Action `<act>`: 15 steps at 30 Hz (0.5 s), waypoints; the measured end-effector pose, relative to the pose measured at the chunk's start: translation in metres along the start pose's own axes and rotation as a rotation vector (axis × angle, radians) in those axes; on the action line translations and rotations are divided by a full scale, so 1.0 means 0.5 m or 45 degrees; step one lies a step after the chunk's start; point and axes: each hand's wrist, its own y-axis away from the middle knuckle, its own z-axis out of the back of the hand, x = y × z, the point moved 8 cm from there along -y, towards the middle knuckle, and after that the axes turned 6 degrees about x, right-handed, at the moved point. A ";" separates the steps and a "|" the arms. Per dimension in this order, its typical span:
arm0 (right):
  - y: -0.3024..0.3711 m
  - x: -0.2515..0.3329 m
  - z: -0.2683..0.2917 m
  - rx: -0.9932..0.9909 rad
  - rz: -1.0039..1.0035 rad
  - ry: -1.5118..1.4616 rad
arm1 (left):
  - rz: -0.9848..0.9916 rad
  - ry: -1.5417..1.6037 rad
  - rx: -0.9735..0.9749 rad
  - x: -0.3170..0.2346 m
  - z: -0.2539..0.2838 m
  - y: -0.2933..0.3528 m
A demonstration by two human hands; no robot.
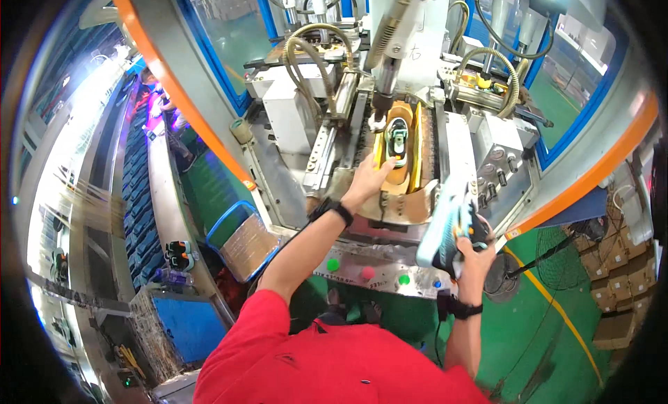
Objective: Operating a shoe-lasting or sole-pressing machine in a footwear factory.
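Observation:
My right hand grips a sneaker with a pale teal and white sole and a dark upper. It is held tilted, right of the machine's bed. My left hand reaches to the near end of a second shoe, its thumb and fingers apart. That shoe is black with pale green and an orange spot, and lies in a tan mould with yellow side strips. I cannot tell whether the fingers touch it. A metal press rod stands just above the mould's far end.
Coloured buttons line the machine's front panel. Grey housings and orange frame edges flank the bed. At left are a blue-framed cardboard panel and a conveyor with another shoe. Cartons are stacked at right.

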 end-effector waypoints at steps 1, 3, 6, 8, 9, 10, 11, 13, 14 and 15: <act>0.000 0.026 0.010 -0.064 -0.048 -0.001 | -0.093 -0.089 -0.120 0.032 -0.001 -0.071; 0.009 0.052 0.081 -0.256 0.018 0.060 | 0.023 -0.153 -0.041 0.042 -0.060 -0.170; 0.018 0.088 0.125 -0.358 0.089 0.167 | 0.255 -0.305 -0.066 0.106 -0.103 -0.294; 0.014 0.086 0.160 -0.451 0.103 0.231 | 0.305 -0.428 -0.098 0.136 -0.113 -0.349; 0.013 0.085 0.168 -0.506 0.082 0.217 | 0.359 -0.513 -0.093 0.124 -0.115 -0.352; -0.005 0.098 0.175 -0.497 0.137 0.340 | 0.388 -0.524 -0.047 0.111 -0.115 -0.357; -0.031 0.116 0.167 -0.517 0.155 0.497 | 0.392 -0.509 -0.078 0.119 -0.097 -0.361; -0.123 0.136 0.122 -0.486 0.115 0.394 | 0.304 -0.325 -0.234 0.136 -0.041 -0.348; -0.187 0.135 0.105 -0.399 0.080 0.429 | 0.359 -0.070 -0.158 0.105 -0.018 -0.303; -0.259 0.135 0.070 -0.285 0.052 0.452 | 0.303 0.656 -0.147 0.128 -0.001 -0.277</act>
